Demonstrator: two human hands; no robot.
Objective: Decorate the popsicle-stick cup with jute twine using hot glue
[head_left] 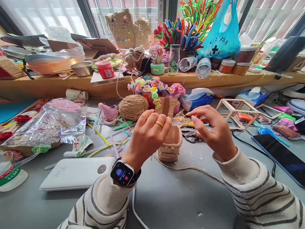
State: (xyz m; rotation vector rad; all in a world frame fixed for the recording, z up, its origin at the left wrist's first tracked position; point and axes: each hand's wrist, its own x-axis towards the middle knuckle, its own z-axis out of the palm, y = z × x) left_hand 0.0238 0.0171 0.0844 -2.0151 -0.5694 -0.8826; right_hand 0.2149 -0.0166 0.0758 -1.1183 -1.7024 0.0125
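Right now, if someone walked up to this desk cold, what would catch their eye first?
Probably the two hands raised at centre: the left hand, with a gold ring and a smartwatch on its wrist, and the right hand, both above a small twine-wrapped basket on the grey table. Just behind sits a ball of twine. On the wooden shelf beyond, bright pipe-cleaner flowers stand beside a blue plastic bag.

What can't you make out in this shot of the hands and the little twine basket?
Head view only:
- The twine basket: its near side is hidden behind the left hand.
- What the left hand's fingertips pinch: covered by the fingers.
- Whether the right hand holds the twine strand: too thin to tell.
- Scissors: partly hidden by the right hand.
- Watch screen: too small to read.
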